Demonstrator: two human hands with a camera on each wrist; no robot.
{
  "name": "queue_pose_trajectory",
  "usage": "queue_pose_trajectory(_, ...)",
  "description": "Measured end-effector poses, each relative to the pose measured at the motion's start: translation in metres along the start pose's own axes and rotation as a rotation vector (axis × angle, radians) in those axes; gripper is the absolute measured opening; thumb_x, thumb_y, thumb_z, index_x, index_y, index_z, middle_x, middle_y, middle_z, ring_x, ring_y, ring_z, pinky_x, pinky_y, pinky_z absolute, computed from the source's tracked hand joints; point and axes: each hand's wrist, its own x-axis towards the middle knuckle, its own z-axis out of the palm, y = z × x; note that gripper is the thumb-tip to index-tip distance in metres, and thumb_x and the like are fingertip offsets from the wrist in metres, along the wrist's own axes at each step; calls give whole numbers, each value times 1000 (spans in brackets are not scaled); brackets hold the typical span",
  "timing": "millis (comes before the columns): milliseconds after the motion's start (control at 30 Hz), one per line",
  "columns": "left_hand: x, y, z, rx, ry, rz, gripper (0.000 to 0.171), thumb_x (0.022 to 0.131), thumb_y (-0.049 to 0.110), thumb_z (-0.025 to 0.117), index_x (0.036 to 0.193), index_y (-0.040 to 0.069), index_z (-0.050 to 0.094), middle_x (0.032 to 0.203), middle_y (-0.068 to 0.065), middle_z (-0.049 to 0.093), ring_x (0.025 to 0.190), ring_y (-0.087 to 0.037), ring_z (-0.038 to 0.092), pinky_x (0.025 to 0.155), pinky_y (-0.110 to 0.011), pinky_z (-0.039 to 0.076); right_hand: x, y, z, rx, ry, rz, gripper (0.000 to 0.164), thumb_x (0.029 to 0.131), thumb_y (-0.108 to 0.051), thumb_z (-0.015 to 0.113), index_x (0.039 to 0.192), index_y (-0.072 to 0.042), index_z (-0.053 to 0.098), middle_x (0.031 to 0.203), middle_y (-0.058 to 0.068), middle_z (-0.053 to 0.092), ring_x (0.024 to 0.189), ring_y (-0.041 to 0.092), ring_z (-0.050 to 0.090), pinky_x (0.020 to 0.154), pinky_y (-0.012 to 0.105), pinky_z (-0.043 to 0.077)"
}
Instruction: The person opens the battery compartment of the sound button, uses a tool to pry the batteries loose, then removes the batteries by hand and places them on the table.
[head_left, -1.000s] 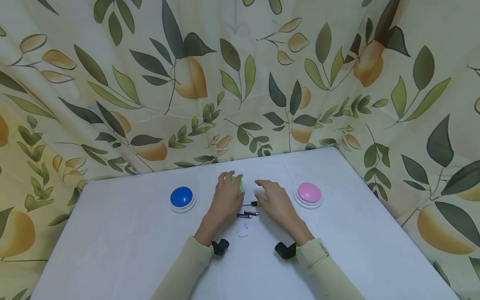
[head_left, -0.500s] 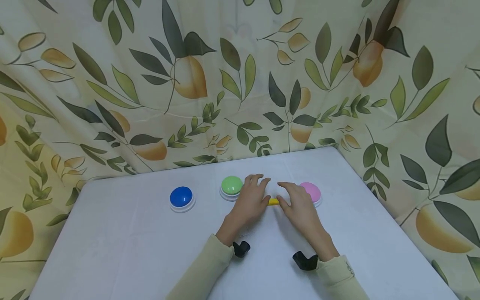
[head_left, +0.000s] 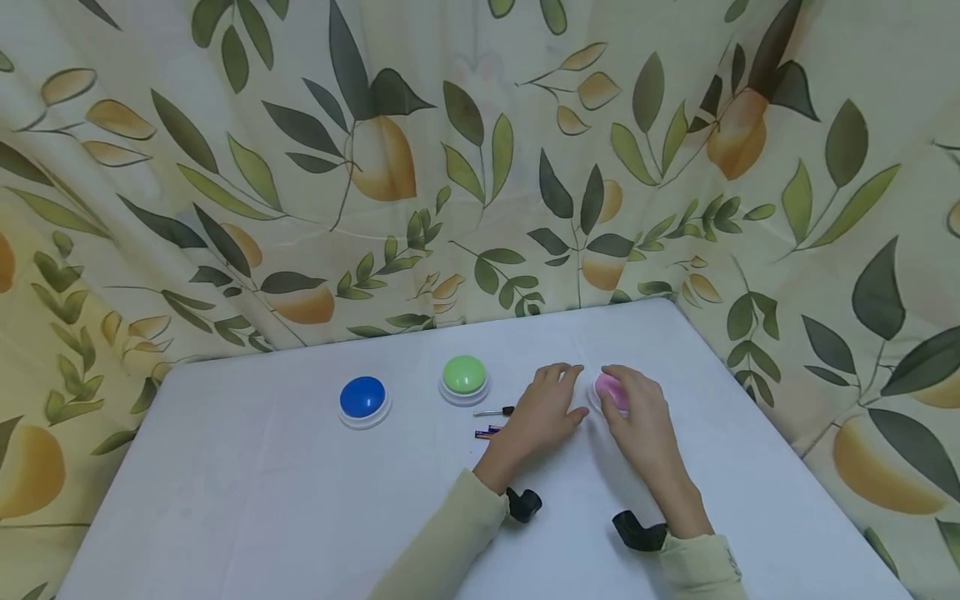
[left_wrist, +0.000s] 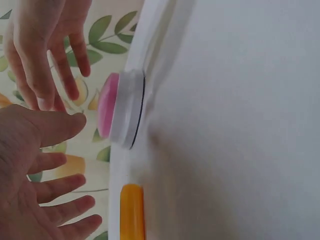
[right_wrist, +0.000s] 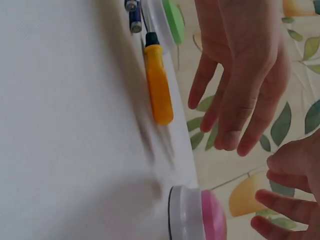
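I see the table and curtain, screwdriver parallel to the back edge, tip leftward, left hand and right hand relaxed.

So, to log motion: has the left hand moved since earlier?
Yes: in the head view, the left hand went right, from the green button toward the pink button.

Left hand: bare, raised, fingers parted, left of the pink button. Right hand: bare, raised, fingers parted, above it. Forearms: two, sleeved, extended.
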Motion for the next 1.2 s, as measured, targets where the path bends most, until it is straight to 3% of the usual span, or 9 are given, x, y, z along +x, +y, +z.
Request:
queue_pose_trajectory(333, 7, 11, 18, -50, -44, -22, 71, 100, 38, 70, 160, 16, 40, 159, -5, 50, 149, -23, 45, 119, -36, 44, -7, 22, 1, 33, 45, -3, 36, 93, 4, 67, 129, 7, 64, 137, 32, 61, 129, 53, 51, 110, 69, 36)
queue_pose_trajectory(567, 8, 15, 29, -81, -70, -31, 74, 99, 41, 70, 161, 16, 38, 159, -4, 50, 149, -22, 46, 120, -34, 44, -6, 30, -3, 40, -20, 62, 38, 97, 0, 64, 133, 8, 61, 139, 33, 59, 133, 53, 50, 113, 68, 38)
queue_pose_trajectory(733, 8, 20, 34, -34, -69, -34, 75, 98, 44, 71, 160, 15, 39, 157, -4, 53, 144, -22, 49, 119, -33, 44, -6, 35, -5, 47, -72, 123, 41, 99, -2, 63, 138, 8, 58, 143, 34, 56, 138, 53, 48, 114, 68, 38)
queue_pose_trajectory(900, 9, 25, 37, 11, -51, -46, 76, 97, 45, 71, 160, 16, 39, 155, -3, 54, 141, -22, 50, 118, -35, 45, -6, 39, -4, 46, -88, 149, 44, 99, -3, 63, 140, 9, 55, 146, 35, 53, 141, 54, 45, 116, 69, 36)
queue_pose_trajectory(1200, 16, 29, 44, 60, 42, -74, 66, 98, 40, 72, 154, 18, 47, 149, 1, 60, 131, -21, 56, 110, -36, 49, -6, 46, 0, 60, -120, 170, 54, 95, 0, 65, 146, 10, 47, 152, 36, 44, 145, 54, 38, 118, 69, 33)
